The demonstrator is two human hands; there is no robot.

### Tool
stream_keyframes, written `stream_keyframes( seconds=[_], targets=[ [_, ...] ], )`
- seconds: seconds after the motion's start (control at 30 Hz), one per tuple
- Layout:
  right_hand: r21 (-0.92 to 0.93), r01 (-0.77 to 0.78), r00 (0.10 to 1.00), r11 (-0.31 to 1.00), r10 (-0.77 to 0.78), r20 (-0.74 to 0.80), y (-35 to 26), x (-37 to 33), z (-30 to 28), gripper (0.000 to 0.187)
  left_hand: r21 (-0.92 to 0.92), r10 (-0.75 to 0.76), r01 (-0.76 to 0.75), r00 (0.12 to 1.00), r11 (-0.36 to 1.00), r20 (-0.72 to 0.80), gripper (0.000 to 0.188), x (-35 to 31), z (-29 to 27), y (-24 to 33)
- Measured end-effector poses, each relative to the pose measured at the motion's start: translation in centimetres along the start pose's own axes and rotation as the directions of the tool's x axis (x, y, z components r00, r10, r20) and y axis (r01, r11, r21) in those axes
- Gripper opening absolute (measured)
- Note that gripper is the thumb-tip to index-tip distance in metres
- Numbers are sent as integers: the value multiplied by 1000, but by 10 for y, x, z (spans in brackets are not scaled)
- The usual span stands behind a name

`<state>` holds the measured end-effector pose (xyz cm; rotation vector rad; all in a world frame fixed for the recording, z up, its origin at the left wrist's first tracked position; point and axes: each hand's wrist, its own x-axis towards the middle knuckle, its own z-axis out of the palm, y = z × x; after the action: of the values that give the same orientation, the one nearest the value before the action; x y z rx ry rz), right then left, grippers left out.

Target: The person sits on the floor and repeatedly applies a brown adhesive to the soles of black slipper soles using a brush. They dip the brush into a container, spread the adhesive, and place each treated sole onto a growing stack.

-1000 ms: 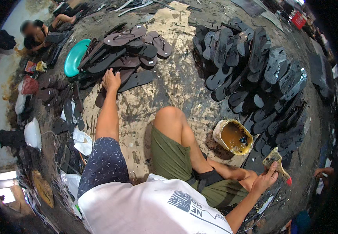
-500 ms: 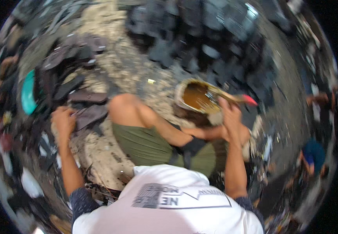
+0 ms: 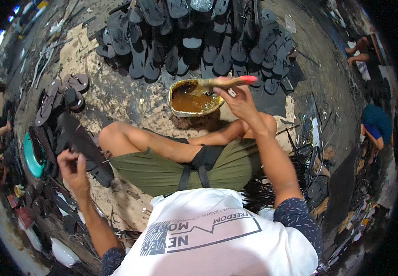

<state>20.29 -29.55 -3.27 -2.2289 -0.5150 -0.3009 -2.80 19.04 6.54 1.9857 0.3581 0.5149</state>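
I see the right hand, gripping the brush, has swung over the pot, seemingly within the liquid's reach, but can't tell whether the left hand, near sandals, grasps anything.

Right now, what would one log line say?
right hand: holding brush over tub; left hand: near dark sandals; tub contents: brown liquid

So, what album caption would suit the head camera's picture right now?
Among dark sandals, the right hand holds a red-tipped brush at a pot of brown liquid.
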Motion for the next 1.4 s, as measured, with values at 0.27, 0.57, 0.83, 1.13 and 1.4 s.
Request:
stream_keyframes(
  seconds=[0.27, 0.57, 0.83, 1.13, 1.4],
  targets=[
    [283, -274, 904, 919, 347, -252, -37, 5, -99, 32, 467, 24, -181, 946, 865, 323, 35, 9, 81, 66],
    [637, -298, 878, 710, 466, -108, -88, 2, -29, 32, 543, 187, -362, 918, 758, 350, 82, 5, 108, 29],
    [628, -40, 998, 777, 56, -6, -198, 2, 40, 30, -723, -202, 363, 931, 588, 304, 60, -28, 184, 88],
    [593, -6, 999, 805, -16, 31, -204, -13, 30, 31, -896, 94, 444, 893, -7, 441, 70, -15, 207, 86],
    [224, -249, 962, 942, 214, 171, -70, 12, 37, 36, -805, -73, 592, 802, -29, 593, 94, -74, 203, 76]
  ],
)
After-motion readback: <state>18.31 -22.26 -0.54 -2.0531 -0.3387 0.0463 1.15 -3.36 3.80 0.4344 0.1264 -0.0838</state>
